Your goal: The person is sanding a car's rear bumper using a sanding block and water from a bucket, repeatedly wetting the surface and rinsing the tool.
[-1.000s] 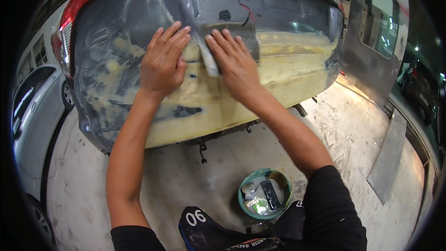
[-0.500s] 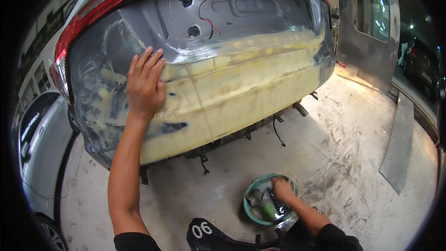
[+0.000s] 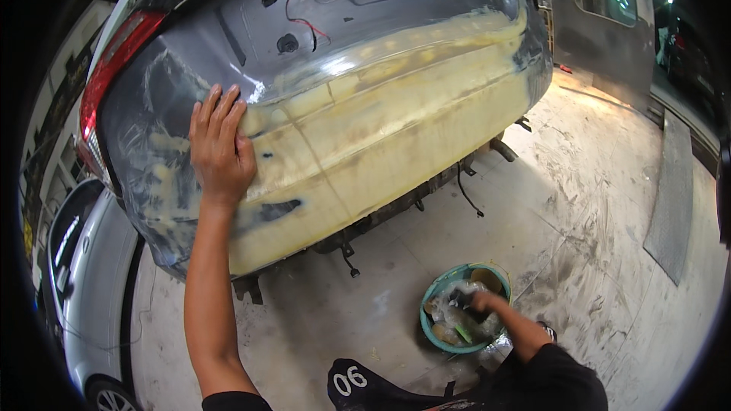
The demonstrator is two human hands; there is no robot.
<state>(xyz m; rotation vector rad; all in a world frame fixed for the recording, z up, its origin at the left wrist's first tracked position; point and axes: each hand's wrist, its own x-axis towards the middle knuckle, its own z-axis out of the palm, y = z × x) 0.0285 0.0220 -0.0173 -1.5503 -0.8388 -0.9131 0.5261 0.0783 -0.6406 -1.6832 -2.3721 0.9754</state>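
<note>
Beneath the left hand (image 3: 222, 148), which lies flat with fingers extended and thumb out to the side, is the car's rear panel (image 3: 396, 133); it is smooth dark grey above the fingers, matte cream filler with cloudy rubbed patches to the right, a long crease running across; a red wire (image 3: 293, 7) curls above that hand, and a glossy tail light (image 3: 122, 61) stands up and left of it.

Around the right hand (image 3: 484, 303) is a round teal bucket (image 3: 424, 312) holding churned water; its fingers are at a dark, blurred piece (image 3: 460, 297), and I cannot tell whether they grip it; between the panel's curved lower edge and the bucket, scuffed pale floor (image 3: 381, 301) stretches, widening beyond the right hand.
</note>
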